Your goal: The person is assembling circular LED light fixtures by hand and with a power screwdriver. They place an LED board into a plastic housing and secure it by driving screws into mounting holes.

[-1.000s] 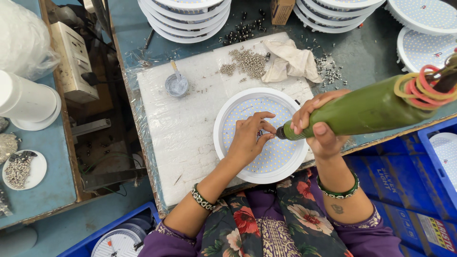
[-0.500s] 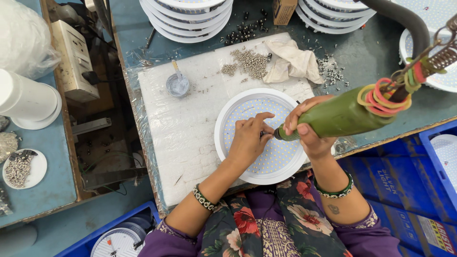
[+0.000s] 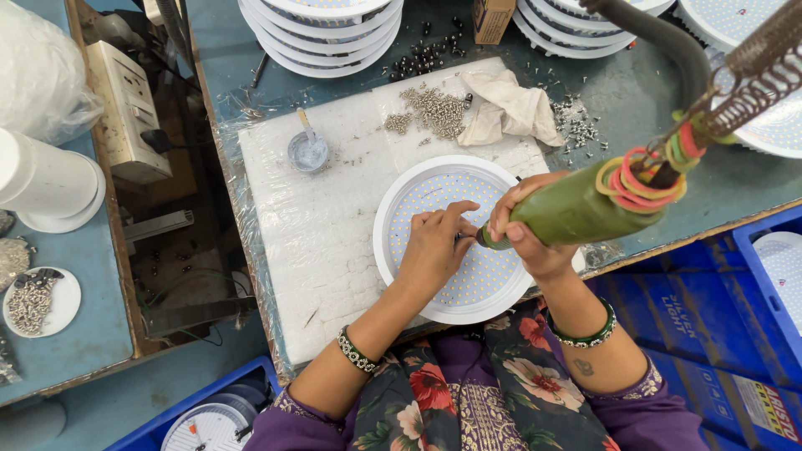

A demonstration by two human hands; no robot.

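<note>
Round white LED panel (image 3: 434,196) lies on white foam board (image 3: 309,242) at bench centre. Left hand (image 3: 436,248) rests on it, fingers pinched together at driver tip. Right hand (image 3: 526,238) clamped round green electric screwdriver (image 3: 576,209). Screw pile (image 3: 434,108) & cloth (image 3: 505,108) behind.

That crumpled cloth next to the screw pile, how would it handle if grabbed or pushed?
The cloth lies in soft folds, so it probably droops when lifted and bunches rather than slides. It looks light. Pushing it may drag along the loose screws at its edge.
</note>
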